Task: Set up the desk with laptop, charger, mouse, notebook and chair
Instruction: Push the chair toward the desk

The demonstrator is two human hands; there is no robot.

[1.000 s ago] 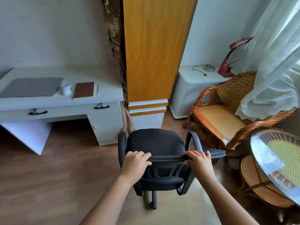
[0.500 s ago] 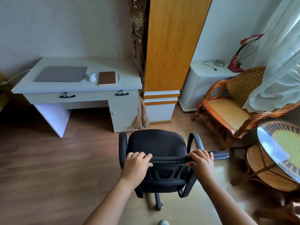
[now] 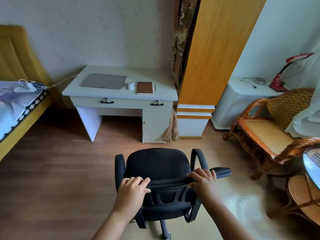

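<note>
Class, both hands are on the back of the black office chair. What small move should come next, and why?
Probably roll the black mesh-backed office chair forward and leftward toward the white desk. The left hand and right hand grip its backrest, it stands apart from the desk on open wooden floor, and the knee gap beneath the desk lies ahead-left.

Matt cloth, painted wood and glossy floor around the chair

The chair (image 3: 156, 163) is showing a matt black cloth seat, a mesh back top and smooth plastic arms; beyond it the desk (image 3: 119, 97) is looking smooth, white and painted, carrying a matt grey laptop (image 3: 104, 81) and a brown leather-look notebook (image 3: 145, 87); under the chair, the wood-look floor (image 3: 52, 170) is gleaming.
</note>
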